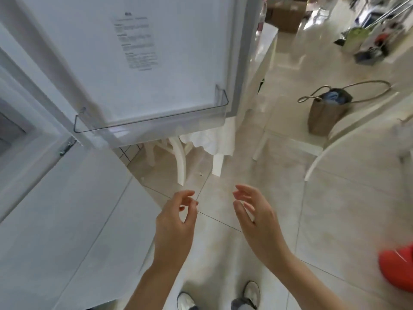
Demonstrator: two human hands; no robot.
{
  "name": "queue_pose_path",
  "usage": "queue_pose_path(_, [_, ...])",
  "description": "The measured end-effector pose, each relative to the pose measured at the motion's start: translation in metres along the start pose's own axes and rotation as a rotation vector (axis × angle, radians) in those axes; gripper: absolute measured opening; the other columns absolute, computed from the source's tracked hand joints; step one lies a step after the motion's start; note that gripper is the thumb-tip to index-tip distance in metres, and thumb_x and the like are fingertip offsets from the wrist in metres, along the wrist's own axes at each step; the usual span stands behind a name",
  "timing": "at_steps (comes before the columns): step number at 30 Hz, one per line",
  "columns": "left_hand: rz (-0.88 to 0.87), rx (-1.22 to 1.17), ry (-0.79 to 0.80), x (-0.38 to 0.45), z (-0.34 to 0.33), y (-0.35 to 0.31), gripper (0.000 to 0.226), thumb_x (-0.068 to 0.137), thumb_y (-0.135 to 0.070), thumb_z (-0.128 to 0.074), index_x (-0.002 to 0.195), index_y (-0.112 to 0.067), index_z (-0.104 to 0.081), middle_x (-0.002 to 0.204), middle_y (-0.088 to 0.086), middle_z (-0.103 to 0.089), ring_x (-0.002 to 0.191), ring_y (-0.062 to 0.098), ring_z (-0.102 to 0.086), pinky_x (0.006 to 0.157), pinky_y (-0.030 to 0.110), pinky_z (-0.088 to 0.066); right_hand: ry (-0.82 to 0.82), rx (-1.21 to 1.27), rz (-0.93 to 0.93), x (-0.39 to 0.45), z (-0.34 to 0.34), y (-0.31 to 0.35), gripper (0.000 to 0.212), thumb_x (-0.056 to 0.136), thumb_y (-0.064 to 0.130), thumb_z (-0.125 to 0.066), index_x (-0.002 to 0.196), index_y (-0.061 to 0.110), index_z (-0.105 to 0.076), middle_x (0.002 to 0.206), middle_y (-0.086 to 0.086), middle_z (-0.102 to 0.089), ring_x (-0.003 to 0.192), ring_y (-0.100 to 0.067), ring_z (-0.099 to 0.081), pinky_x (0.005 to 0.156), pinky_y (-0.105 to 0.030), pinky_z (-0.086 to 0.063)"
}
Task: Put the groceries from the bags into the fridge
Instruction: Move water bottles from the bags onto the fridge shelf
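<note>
The white fridge (44,209) fills the left side, its upper door (145,63) swung wide with a clear, empty door shelf (152,124) at the bottom. A brown grocery bag (324,115) with long grey handles stands on the floor at the right, blue items showing in its mouth. My left hand (176,218) and my right hand (257,215) hover side by side over the floor in front of the fridge. Both are empty with fingers loosely apart, well short of the bag.
A white plastic chair (181,159) and draped white cloth (212,139) sit under the open door. A curved white chair back (348,139) stands near the bag. A red object (397,267) lies at the right edge. Clutter lines the far right. My shoes (250,294) are at the bottom.
</note>
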State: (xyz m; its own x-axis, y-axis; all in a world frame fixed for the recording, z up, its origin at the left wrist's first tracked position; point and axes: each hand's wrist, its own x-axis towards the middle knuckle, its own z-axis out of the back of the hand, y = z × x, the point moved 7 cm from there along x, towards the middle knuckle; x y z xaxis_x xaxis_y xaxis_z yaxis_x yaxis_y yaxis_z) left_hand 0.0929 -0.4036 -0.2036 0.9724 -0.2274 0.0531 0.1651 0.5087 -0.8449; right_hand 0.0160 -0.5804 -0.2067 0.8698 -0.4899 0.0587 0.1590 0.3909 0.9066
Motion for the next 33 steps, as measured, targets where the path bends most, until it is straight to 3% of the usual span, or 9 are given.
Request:
queue_pose_path(8, [-0.039,-0.017,0.121,0.014,-0.141,-0.065,0.017,0.093,-0.019,-0.059,0.103,-0.033,-0.06,0.085,-0.017,-0.067,0.088,-0.002,-0.063,0.082,0.019,-0.052,-0.101,-0.038,-0.072,0.032,0.127,-0.068,0.034,0.089,0.031,-0.05,0.122,0.023,-0.054,0.109,0.012,-0.063,0.106,-0.002,-0.06,0.095,-0.028,-0.05])
queue_pose_path(15, [-0.069,-0.026,0.183,0.034,-0.24,-0.106,0.018,0.092,-0.017,-0.059,0.102,-0.032,-0.062,0.083,-0.013,-0.068,0.084,0.003,-0.065,0.08,0.029,-0.055,-0.1,-0.095,-0.078,0.082,0.206,-0.111,0.031,0.092,0.011,-0.059,0.121,0.021,-0.054,0.111,0.005,-0.064,0.106,-0.005,-0.061,0.095,-0.024,-0.047])
queue_pose_path(23, [-0.024,0.019,0.235,0.096,-0.291,-0.113,0.014,0.092,-0.02,-0.058,0.101,-0.031,-0.061,0.084,-0.011,-0.068,0.083,0.006,-0.064,0.076,0.028,-0.055,-0.035,-0.118,-0.125,0.167,0.231,-0.152,0.033,0.093,0.017,-0.057,0.127,0.014,-0.054,0.11,0.003,-0.063,0.106,-0.009,-0.06,0.096,-0.033,-0.05])
queue_pose_path(33, [0.017,0.061,0.258,0.253,-0.338,-0.132,0.012,0.094,-0.022,-0.057,0.104,-0.026,-0.062,0.086,-0.011,-0.066,0.082,0.001,-0.062,0.075,0.024,-0.054,0.014,-0.142,-0.12,0.326,0.234,-0.161,0.031,0.093,0.014,-0.058,0.123,0.013,-0.056,0.111,0.0,-0.064,0.105,-0.013,-0.062,0.095,-0.036,-0.051])
